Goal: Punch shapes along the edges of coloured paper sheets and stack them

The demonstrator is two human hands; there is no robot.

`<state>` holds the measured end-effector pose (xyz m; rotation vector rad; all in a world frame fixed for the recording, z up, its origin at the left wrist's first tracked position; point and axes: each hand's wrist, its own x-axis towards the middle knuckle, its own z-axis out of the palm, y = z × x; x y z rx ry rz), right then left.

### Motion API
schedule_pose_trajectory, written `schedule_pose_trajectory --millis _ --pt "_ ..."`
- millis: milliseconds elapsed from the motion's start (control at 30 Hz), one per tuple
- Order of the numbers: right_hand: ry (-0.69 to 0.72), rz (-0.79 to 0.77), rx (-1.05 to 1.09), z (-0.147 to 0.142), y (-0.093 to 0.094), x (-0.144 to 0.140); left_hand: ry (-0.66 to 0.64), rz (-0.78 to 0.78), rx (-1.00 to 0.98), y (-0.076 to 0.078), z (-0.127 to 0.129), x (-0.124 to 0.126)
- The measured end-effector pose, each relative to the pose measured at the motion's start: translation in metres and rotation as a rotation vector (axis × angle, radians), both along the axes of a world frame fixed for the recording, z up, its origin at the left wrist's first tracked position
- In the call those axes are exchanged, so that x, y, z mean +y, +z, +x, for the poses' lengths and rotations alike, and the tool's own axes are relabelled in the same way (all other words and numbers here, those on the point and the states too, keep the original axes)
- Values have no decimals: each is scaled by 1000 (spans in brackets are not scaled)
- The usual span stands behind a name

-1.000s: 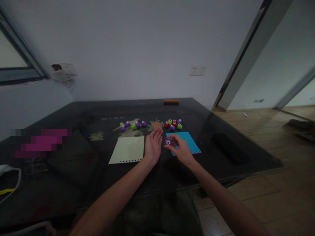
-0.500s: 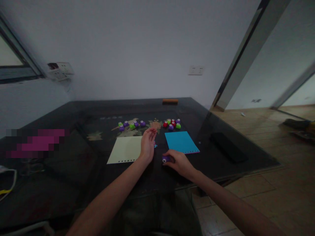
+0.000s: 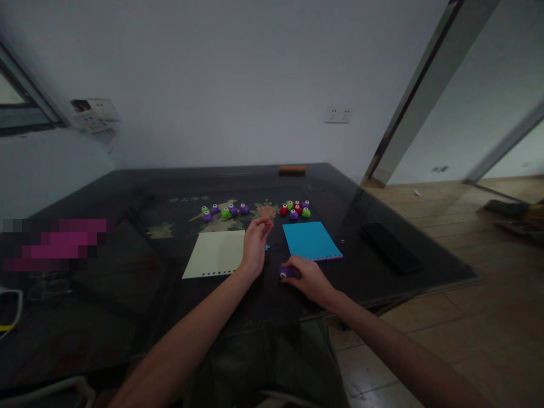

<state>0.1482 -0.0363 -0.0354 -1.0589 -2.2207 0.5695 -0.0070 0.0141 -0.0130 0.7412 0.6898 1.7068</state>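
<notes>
My right hand point(image 3: 306, 276) rests on the dark table point(image 3: 127, 238) with its fingers around a small purple punch point(image 3: 284, 272), in front of a blue sheet point(image 3: 311, 240). My left hand point(image 3: 255, 245) hovers with fingers apart and holds nothing, between the blue sheet and a pale yellow sheet point(image 3: 216, 261). A tiny blue scrap point(image 3: 267, 247) lies just beside its fingers. Behind the sheets lie two clusters of small punches: purple and green ones point(image 3: 224, 211) at the left, red, green and purple ones point(image 3: 294, 209) at the right.
A flat black object point(image 3: 390, 246) lies on the table at the right. A brown block point(image 3: 292, 169) sits at the table's far edge by the wall. The table's right edge drops to a wooden floor. A blurred pink patch point(image 3: 55, 243) and cables are at the left.
My right hand carried the purple punch off the blue sheet toward me and set it on the table. My left hand lifted slightly and curled.
</notes>
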Motion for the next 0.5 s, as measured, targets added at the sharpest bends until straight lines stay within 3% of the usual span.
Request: schedule_pose_trajectory --millis 233,500 --pt "17 25 19 -1 1 1 -8 27 45 1 0 -1" --pt "-18 329 246 1 17 -5 -22 63 147 0 0 -2"
